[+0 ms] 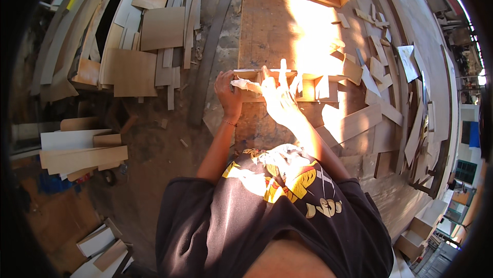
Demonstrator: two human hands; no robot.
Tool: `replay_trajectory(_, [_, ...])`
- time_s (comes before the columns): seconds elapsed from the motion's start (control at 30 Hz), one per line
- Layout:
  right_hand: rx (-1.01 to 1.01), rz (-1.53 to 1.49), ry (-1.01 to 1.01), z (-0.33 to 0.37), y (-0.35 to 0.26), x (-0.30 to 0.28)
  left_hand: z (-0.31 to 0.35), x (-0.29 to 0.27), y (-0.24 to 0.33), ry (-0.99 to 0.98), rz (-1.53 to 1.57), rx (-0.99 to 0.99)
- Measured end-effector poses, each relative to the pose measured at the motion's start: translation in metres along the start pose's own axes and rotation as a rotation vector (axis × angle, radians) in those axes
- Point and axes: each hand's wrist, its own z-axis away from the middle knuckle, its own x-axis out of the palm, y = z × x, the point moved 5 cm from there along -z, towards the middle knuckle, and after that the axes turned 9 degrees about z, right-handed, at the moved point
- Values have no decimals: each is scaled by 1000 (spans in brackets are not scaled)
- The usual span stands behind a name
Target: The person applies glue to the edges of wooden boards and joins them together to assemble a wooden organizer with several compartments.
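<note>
Small wooden box frame [287, 87] sits on long workbench [267, 31], in bright sun patch

Left hand [228, 92] wraps round frame's left end, fingers closed on wood, holds it steady

Right hand [277, 95] lies on top of frame, fingers spread out flat; pale scrap (rag or paper, too bright to tell) [242, 84] tucked between both hands

Step looks like: rubbing or pressing frame piece

Next move needs steady left hold, soft even push from right

Offcuts [377, 57] lie scattered nearby on right

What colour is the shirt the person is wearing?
Black shirt with a yellow and white print on the chest; the head view shows it.
</note>
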Motion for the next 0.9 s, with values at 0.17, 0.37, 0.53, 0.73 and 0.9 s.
replay_trajectory(0.17, [58,-104,-19,-1,-2,-2,1,3,-3,-17,10,-19])
replay_trajectory(0.37, [58,88,-147,3,-4,-13,1,3,-1,-3,-19,-22])
replay_trajectory(0.53, [211,42,-150,21,-3,-29,1,3,-1,6,-15,-39])
replay_trajectory(0.73, [217,4,95,16,4,-11,1,11,2,-11,1,-18])
replay_trajectory(0.9, [119,-16,-63,1,-9,9,3,2,-2,1,-9,-32])
